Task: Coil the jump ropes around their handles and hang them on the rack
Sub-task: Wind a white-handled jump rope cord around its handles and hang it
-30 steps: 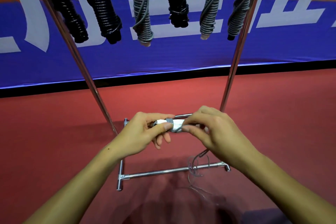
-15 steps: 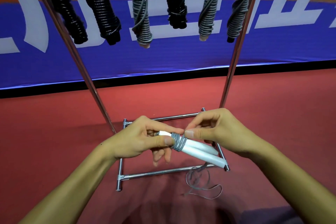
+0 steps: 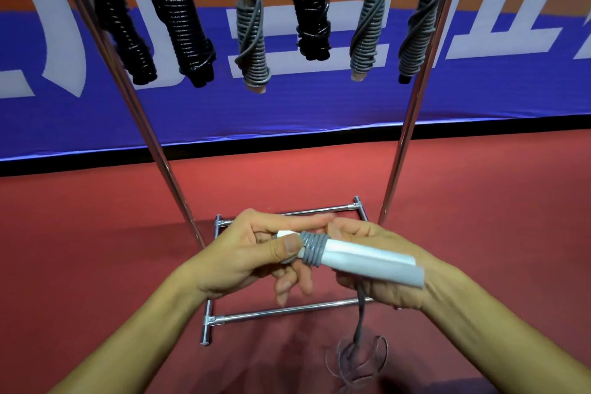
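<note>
Two pale grey jump rope handles [image 3: 367,257] lie side by side in my hands, pointing right. My left hand [image 3: 256,253] grips their left end, thumb pressed beside a few turns of grey rope [image 3: 313,248] wound round them. My right hand [image 3: 377,272] is under and behind the handles and holds the rope; its fingers are mostly hidden. The loose rope [image 3: 359,329] hangs down from that hand to a blurred tangle near the floor. Above, the metal rack [image 3: 406,125] carries several coiled ropes, black [image 3: 182,25] and grey [image 3: 251,38].
The rack's base bars [image 3: 287,312] lie on the red floor right under my hands, its two slanted poles rising on either side. A blue banner wall [image 3: 319,112] closes off the back.
More turns of grey rope now sit on the handles. My right hand has swung from above the handles to beneath them, and the loose rope hangs lower and nearer.
</note>
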`<state>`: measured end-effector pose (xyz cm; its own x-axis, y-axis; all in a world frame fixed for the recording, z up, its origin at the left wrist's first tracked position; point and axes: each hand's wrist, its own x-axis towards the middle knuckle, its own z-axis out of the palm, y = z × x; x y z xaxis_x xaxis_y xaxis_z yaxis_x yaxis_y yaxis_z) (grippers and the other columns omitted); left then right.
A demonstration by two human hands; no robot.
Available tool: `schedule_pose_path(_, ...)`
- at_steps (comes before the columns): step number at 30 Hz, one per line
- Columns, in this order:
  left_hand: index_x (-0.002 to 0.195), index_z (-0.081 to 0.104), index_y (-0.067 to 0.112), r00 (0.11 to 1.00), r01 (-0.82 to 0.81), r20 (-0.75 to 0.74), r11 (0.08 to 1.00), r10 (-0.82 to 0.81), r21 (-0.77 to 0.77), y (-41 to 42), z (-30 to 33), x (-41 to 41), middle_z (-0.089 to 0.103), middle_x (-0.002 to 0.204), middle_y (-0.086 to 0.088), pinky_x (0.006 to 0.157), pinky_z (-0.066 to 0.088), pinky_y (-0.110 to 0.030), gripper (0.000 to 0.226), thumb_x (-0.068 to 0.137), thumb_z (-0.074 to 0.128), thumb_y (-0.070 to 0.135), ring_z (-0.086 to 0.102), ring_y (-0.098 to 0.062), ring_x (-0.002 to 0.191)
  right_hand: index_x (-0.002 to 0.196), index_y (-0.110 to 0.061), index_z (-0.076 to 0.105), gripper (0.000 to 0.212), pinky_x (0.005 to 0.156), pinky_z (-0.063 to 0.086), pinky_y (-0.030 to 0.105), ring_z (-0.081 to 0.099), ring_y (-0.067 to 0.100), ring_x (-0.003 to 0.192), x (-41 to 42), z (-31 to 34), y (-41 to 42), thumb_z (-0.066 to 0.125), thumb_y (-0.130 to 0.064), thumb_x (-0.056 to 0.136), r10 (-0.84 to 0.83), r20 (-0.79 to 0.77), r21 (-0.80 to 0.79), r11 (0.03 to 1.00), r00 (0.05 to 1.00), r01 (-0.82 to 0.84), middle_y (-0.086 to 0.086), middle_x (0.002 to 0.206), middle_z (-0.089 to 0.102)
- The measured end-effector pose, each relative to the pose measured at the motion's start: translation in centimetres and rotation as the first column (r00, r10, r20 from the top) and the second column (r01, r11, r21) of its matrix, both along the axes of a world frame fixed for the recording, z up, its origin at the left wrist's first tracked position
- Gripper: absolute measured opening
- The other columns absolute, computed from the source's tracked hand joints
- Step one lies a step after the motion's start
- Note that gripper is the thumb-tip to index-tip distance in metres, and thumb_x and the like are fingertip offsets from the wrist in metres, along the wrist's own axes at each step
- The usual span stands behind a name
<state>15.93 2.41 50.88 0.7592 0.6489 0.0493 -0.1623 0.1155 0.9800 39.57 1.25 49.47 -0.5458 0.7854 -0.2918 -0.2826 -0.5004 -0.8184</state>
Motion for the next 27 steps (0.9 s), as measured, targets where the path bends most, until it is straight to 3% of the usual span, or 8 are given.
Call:
schedule_pose_path(2,0.147,0.06,0.012,0.997,-0.058,0.051,0.998,0.059,-0.023,0.1,-0.1,0.3,0.072,0.082,-0.027,0.054,0.058,-0.03,0.058,0.096,0.074,0.037,0.06,-0.016,0.054,0.08,-0.014,0.074,0.021,0.042,0.04,0.021,0.045,0.012,0.045,-1.0,0.0,-0.3,0.089,-0.024,0.069,-0.108,-0.153,-0.073,0.993,0.982,0.097,0.003,0.062,0.052)
schedule_pose_path(4,0.146,0.062,0.013,0.99,-0.124,0.063,0.992,0.125,-0.011,0.2,-0.3,0.6,0.072,0.082,-0.028,0.054,0.057,-0.031,0.055,0.096,0.073,0.035,0.059,-0.017,0.054,0.081,-0.013,0.069,0.003,0.043,0.038,0.02,0.045,0.012,0.046,-1.9,-0.1,-0.3,0.07,-0.011,0.082,-0.171,-0.184,0.003,0.985,0.968,0.174,0.005,0.063,0.048)
schedule_pose_path(6,0.143,0.064,0.013,0.977,-0.201,0.068,0.98,0.201,-0.005,0.2,-0.5,1.0,0.071,0.082,-0.029,0.055,0.057,-0.031,0.047,0.099,0.068,0.028,0.058,-0.019,0.054,0.099,-0.005,0.064,0.007,0.048,0.039,0.024,0.047,0.016,0.052,-2.4,-1.0,0.2,0.061,-0.009,0.094,-0.232,-0.142,0.133,0.959,0.962,0.251,0.019,0.069,0.049)
schedule_pose_path(8,0.139,0.067,0.011,0.956,-0.285,0.073,0.958,0.286,-0.018,0.2,-0.6,1.3,0.07,0.081,-0.03,0.054,0.056,-0.032,0.045,0.096,0.064,0.024,0.056,-0.021,0.055,0.11,0.009,0.057,0.031,0.053,0.038,0.029,0.046,0.021,0.057,-2.9,-1.6,0.4,0.059,-0.02,0.098,-0.286,-0.093,0.224,0.927,0.954,0.3,0.036,0.078,0.049)
schedule_pose_path(13,0.137,0.066,0.006,0.883,-0.463,0.075,0.886,0.463,-0.007,0.7,-0.6,1.3,0.07,0.08,-0.028,0.055,0.055,-0.031,0.04,0.099,0.062,0.019,0.054,-0.02,0.057,0.077,-0.007,0.061,0.017,0.055,0.035,0.034,0.038,0.02,0.053,-3.3,-1.5,0.2,0.063,-0.017,0.091,-0.337,0.027,0.382,0.873,0.941,0.302,0.015,0.069,0.044)
schedule_pose_path(19,0.137,0.067,0.008,0.868,-0.497,0.046,0.864,0.495,0.083,0.6,-1.2,1.8,0.07,0.079,-0.029,0.057,0.057,-0.035,0.041,0.098,0.061,0.017,0.056,-0.023,0.058,0.08,-0.007,0.066,0.035,0.05,0.019,0.03,0.014,0.019,0.055,-3.6,-1.4,-0.4,0.076,-0.039,0.091,-0.361,0.023,0.377,0.867,0.932,0.327,0.013,0.064,0.017)
schedule_pose_path(21,0.137,0.066,0.007,0.865,-0.501,0.035,0.857,0.5,0.122,0.6,-1.4,2.2,0.071,0.078,-0.026,0.057,0.057,-0.036,0.04,0.099,0.06,0.016,0.055,-0.024,0.058,0.083,-0.006,0.067,0.043,0.048,0.018,0.028,0.014,0.017,0.054,-3.7,-1.5,-0.6,0.079,-0.047,0.088,-0.372,0.012,0.355,0.869,0.928,0.344,0.018,0.067,0.02)
schedule_pose_path(27,0.135,0.069,0.013,0.802,-0.578,0.024,0.765,0.597,0.284,0.0,-2.4,3.2,0.072,0.072,-0.015,0.054,0.058,-0.042,0.038,0.098,0.064,0.024,0.055,-0.023,0.053,0.093,0.0,0.06,0.037,0.044,0.017,0.022,0.019,0.009,0.048,-3.5,-1.2,-0.7,0.071,-0.035,0.094,-0.344,-0.045,0.23,0.91,0.938,0.345,0.012,0.075,0.051)
